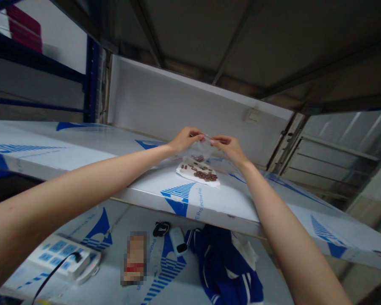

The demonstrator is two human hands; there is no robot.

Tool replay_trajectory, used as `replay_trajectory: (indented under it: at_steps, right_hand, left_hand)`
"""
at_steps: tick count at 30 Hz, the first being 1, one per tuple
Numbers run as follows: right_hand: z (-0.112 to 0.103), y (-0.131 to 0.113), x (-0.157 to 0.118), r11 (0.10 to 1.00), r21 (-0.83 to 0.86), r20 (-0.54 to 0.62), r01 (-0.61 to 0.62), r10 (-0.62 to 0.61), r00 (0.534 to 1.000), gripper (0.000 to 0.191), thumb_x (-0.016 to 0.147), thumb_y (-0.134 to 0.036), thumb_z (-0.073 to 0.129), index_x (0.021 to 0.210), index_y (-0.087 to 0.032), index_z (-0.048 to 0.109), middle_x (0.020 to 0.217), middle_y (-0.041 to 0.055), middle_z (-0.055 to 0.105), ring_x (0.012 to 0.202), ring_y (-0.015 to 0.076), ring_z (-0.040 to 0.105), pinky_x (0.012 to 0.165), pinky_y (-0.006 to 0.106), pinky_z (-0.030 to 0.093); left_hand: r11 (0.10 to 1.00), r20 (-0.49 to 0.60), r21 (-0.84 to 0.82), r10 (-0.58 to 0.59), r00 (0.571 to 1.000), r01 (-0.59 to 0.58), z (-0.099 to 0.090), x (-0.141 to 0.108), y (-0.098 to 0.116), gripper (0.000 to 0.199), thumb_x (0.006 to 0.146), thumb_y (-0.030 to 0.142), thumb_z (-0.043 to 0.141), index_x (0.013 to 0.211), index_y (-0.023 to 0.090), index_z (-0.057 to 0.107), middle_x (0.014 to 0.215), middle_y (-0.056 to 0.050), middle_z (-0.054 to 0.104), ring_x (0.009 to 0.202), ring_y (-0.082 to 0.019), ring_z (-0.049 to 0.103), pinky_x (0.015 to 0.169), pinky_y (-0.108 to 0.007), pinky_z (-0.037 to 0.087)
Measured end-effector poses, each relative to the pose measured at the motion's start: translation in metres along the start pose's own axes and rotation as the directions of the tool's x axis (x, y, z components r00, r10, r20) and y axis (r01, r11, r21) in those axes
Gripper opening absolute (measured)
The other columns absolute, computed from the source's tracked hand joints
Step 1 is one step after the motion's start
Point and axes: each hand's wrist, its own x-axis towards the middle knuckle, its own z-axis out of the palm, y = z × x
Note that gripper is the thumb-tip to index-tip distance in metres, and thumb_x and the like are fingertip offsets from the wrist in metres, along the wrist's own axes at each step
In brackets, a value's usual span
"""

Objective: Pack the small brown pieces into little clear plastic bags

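Head camera: the left hand [186, 140] and right hand [230, 148] pinch the top edge of a clear plastic bag [203, 148] between thumbs and fingertips, both grips closed and the bag held up. How far its mouth is open cannot be told. The bag hangs over a sheet of white paper [193, 177] lying on a film-covered shelf board [82, 148]. A few small brown pieces [197, 158] appear to be inside the bag, while most of the brown pieces [203, 176] lie on the paper, so only a small share looks bagged. Below the shelf board, on a lower shelf, sit a white device with blue keys [60, 256], a black cable [55, 273], a pixelated packet [134, 258] and a crumpled blue-and-white jacket [225, 267].
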Motion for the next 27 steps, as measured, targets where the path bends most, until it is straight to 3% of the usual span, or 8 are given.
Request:
replay_trajectory:
  at_steps: [6, 9, 12, 23, 25, 27]
  right_hand:
    - [0.002, 0.003, 0.004, 1.000, 0.019, -0.006, 0.020, -0.020, 1.000, 0.026, 0.058, -0.039, 0.073, 0.068, -0.016, 0.068, 0.069, 0.0043, 0.066, 0.065, 0.0146, 0.055, 0.064, 0.028, 0.041]
    - [0.002, -0.001, 0.004, 0.999, 0.010, 0.007, 0.031, -0.031, 1.000, 0.024, 0.058, -0.038, 0.072, 0.067, -0.016, 0.067, 0.065, 0.0027, 0.064, 0.063, 0.0135, 0.053, 0.062, 0.027, 0.039]
    - [0.003, -0.004, 0.003, 0.999, 0.005, 0.058, 0.031, -0.032, 0.998, 0.026, 0.059, -0.039, 0.071, 0.068, -0.015, 0.067, 0.065, 0.0019, 0.063, 0.063, 0.0129, 0.053, 0.062, 0.026, 0.038]
    - [0.006, 0.005, 0.006, 0.997, -0.044, 0.090, 0.062, -0.058, 0.994, 0.032, 0.066, -0.045, 0.069, 0.077, -0.015, 0.068, 0.074, 0.0048, 0.068, 0.070, 0.0146, 0.059, 0.066, 0.026, 0.043]
    - [0.004, 0.006, 0.007, 0.996, -0.074, 0.086, 0.056, -0.050, 0.995, 0.033, 0.072, -0.045, 0.066, 0.084, -0.015, 0.068, 0.077, 0.0062, 0.069, 0.072, 0.0152, 0.061, 0.068, 0.026, 0.045]
    - [0.000, 0.011, 0.005, 0.988, -0.150, 0.101, 0.033, -0.018, 0.995, 0.035, 0.081, -0.046, 0.056, 0.093, -0.015, 0.068, 0.084, 0.0084, 0.071, 0.077, 0.0164, 0.062, 0.071, 0.028, 0.047]
  left_hand:
    - [0.991, -0.007, 0.135, 0.000, 1.000, 0.001, 0.004, -0.002, 0.009, 0.018, 0.082, 0.020, 0.054, 0.071, 0.010, 0.064, 0.070, -0.004, 0.064, 0.069, -0.012, 0.057, 0.071, -0.025, 0.040]
    - [0.994, 0.004, 0.113, 0.008, 1.000, -0.008, 0.005, -0.003, 0.009, 0.021, 0.084, 0.022, 0.051, 0.071, 0.010, 0.063, 0.071, -0.004, 0.064, 0.070, -0.012, 0.056, 0.072, -0.025, 0.041]
    - [0.997, 0.026, 0.080, 0.016, 1.000, -0.018, 0.005, -0.003, 0.007, 0.023, 0.083, 0.029, 0.053, 0.074, 0.011, 0.063, 0.074, -0.004, 0.064, 0.071, -0.013, 0.057, 0.072, -0.026, 0.041]
    - [0.961, -0.005, 0.275, 0.037, 0.999, -0.034, 0.001, 0.000, 0.012, 0.020, 0.079, 0.030, 0.059, 0.075, 0.011, 0.066, 0.067, -0.004, 0.063, 0.065, -0.013, 0.053, 0.067, -0.026, 0.038]
    - [0.954, -0.034, 0.300, 0.006, 0.999, 0.004, 0.000, 0.000, 0.011, 0.021, 0.080, 0.031, 0.058, 0.075, 0.012, 0.066, 0.067, -0.005, 0.064, 0.066, -0.014, 0.053, 0.067, -0.027, 0.037]
    - [0.922, -0.159, 0.370, -0.056, 0.986, 0.112, -0.006, 0.000, 0.006, 0.022, 0.080, 0.031, 0.057, 0.077, 0.012, 0.067, 0.071, -0.006, 0.065, 0.069, -0.015, 0.053, 0.068, -0.028, 0.037]
